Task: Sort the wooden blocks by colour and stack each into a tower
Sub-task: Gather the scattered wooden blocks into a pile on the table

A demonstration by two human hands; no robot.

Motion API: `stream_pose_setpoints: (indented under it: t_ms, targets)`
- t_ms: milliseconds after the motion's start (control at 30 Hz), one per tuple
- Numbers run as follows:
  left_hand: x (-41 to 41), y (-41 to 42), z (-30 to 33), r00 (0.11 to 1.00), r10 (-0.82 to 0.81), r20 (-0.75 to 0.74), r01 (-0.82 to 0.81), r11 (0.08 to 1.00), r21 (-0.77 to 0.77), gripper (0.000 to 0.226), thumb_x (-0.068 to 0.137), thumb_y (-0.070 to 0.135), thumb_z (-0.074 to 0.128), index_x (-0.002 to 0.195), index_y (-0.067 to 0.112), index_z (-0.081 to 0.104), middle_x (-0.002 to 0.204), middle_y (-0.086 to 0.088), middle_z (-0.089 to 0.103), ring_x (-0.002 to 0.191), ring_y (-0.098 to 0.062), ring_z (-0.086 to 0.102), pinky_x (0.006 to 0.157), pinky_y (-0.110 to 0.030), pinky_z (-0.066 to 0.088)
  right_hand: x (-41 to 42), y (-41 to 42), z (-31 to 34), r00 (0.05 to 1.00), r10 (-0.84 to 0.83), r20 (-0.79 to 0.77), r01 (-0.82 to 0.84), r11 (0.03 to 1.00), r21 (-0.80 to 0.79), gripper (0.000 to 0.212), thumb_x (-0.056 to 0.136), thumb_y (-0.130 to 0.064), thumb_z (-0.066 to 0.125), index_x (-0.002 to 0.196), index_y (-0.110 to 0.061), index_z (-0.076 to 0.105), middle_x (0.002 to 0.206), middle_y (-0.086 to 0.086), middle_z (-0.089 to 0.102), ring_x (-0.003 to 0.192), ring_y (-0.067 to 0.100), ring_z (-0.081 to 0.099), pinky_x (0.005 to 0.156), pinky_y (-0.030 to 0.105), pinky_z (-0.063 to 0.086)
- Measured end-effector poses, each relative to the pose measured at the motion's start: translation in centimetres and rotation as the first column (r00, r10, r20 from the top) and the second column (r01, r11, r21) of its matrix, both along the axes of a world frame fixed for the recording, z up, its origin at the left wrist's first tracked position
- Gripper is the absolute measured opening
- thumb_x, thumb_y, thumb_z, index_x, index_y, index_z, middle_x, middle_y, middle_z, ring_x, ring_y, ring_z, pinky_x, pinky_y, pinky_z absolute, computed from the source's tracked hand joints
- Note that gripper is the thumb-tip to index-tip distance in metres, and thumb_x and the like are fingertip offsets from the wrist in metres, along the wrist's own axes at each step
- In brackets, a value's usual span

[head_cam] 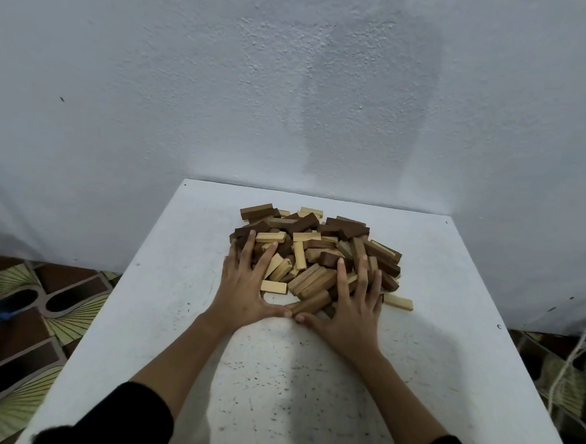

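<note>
A mixed heap of dark and pale wooden blocks (317,254) sat mid-table (162,316), toward the far edge. The left hand (246,287) and right hand (351,304) lay flat against its near side, fingers spread wide (thumbs nearly touching). The blocks looked light, rigid and smooth, best pinched singly by their long sides.

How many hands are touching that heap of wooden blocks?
2. The left hand lies spread on the near left side of the pile of blocks, the right hand on its near right side.

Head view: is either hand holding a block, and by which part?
Neither. Left hand and right hand lie flat, fingers spread, against the block pile.
</note>
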State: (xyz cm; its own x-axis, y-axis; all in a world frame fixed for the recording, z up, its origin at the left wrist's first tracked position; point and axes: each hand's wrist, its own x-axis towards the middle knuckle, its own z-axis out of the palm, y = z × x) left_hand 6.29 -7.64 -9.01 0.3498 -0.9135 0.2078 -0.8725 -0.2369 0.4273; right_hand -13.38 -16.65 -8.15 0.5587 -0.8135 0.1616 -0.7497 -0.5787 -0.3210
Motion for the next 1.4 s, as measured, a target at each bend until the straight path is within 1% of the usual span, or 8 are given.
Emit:
stream_pose_setpoints:
  t_ms: [333,467,567,667,933,1067,1267,1400]
  targets:
    - [-1.0,1.0,0.4,0.999,0.047,-0.027,-0.048,0.997,-0.056,0.129,0.046,0.097,0.044,0.151,0.036,0.002,0.158,0.002,-0.020,0.144,-0.032,-0.020,0.105,-0.071,0.008,-0.1,0.1,0.3,1.000,-0.001,-0.014,0.001,1.000,0.020,0.128,0.045,-0.103,0.016,0.148,-0.032,-0.012,0.148,-0.003,-0.039,0.137,0.029,-0.033,0.109,0.054,-0.010]
    - [-1.9,2.5,0.1,0.996,0.093,-0.002,-0.093,0.985,-0.146,0.112,0.058,0.085,0.052,0.149,0.033,0.011,0.159,-0.006,0.005,0.145,-0.032,0.001,0.105,-0.067,0.016,-0.3,0.3,0.3,0.997,0.018,0.079,-0.016,1.000,-0.027,0.122,0.056,-0.099,0.021,0.151,-0.022,0.012,0.158,0.008,-0.010,0.143,0.031,-0.014,0.109,0.057,-0.002]
    - [-2.0,3.4,0.1,0.991,0.084,0.105,-0.051,0.957,-0.287,0.065,0.077,0.060,0.059,0.127,0.020,0.049,0.141,-0.010,0.040,0.130,-0.033,0.034,0.099,-0.064,0.032,-0.8,0.6,0.2,0.986,0.032,0.164,-0.016,0.996,-0.092,0.099,0.075,-0.086,0.026,0.147,-0.018,0.026,0.156,0.007,0.005,0.143,0.030,0.000,0.110,0.061,0.011]
    - [-2.0,3.2,-0.2,0.965,0.085,0.246,0.016,0.923,-0.384,0.025,0.081,0.023,0.068,0.104,0.014,0.062,0.121,-0.008,0.056,0.112,-0.031,0.051,0.089,-0.060,0.039,-1.3,1.0,0.0,0.967,0.039,0.253,-0.008,0.992,-0.125,0.084,0.080,-0.070,0.040,0.142,-0.013,0.036,0.150,0.003,0.012,0.140,0.029,0.009,0.109,0.061,0.021]
    - [-2.9,2.4,0.6,0.943,0.175,0.282,-0.082,0.946,-0.314,0.027,0.069,0.020,0.082,0.087,0.013,0.063,0.093,-0.002,0.064,0.095,-0.022,0.053,0.078,-0.038,0.034,-2.2,2.7,-0.6,0.932,0.197,0.304,-0.113,0.955,-0.274,0.048,0.086,-0.039,0.047,0.123,-0.008,0.050,0.133,0.007,0.035,0.124,0.024,0.032,0.104,0.049,0.031]
    - [-3.9,3.6,0.7,0.956,0.268,0.121,-0.207,0.906,-0.368,0.027,0.073,0.025,0.080,0.086,0.013,0.060,0.089,-0.002,0.062,0.088,-0.017,0.044,0.069,-0.029,0.022,-0.3,2.8,0.6,0.873,0.299,0.385,-0.153,0.918,-0.367,0.033,0.081,-0.007,0.059,0.113,-0.001,0.059,0.116,0.013,0.055,0.111,0.025,0.046,0.091,0.050,0.049]
    - [-5.1,5.6,1.4,0.914,0.386,-0.128,-0.406,0.888,-0.216,0.028,0.079,0.014,0.062,0.107,0.012,0.059,0.094,-0.003,0.061,0.089,-0.024,0.051,0.073,-0.032,0.030,5.8,1.4,5.6,0.883,0.469,-0.028,-0.463,0.861,-0.212,0.052,0.082,0.003,0.057,0.131,-0.012,0.053,0.138,0.010,0.046,0.120,0.032,0.041,0.097,0.048,0.041]
    - [-5.2,6.6,1.4,0.885,0.432,-0.172,-0.455,0.881,-0.130,0.015,0.080,0.020,0.058,0.095,0.017,0.056,0.080,0.002,0.059,0.078,-0.023,0.050,0.071,-0.033,0.031,7.9,1.0,6.0,0.812,0.508,-0.288,-0.576,0.775,-0.259,0.057,0.087,-0.001,0.050,0.139,-0.022,0.043,0.148,0.002,0.036,0.126,0.029,0.034,0.100,0.042,0.032]
